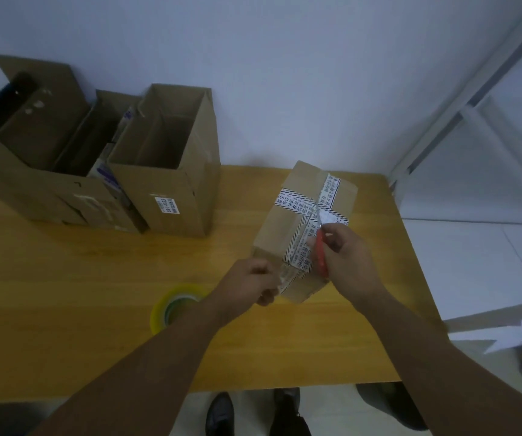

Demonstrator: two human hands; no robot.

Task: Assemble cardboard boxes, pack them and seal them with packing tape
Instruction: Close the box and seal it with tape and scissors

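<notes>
box [277, 228] on counter [64, 325], right of middle, taped crosswise | left hand [255, 281] pinching tape end [285, 276] at near edge | right hand [347, 253] gripping red scissors [322, 250] over box | tape roll [174, 305] beside left forearm

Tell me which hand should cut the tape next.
Right. The right hand grips the red scissors, blades lying over the tape on the box. The left hand pinches the loose tape end at the box's near edge, so it is occupied.
</notes>
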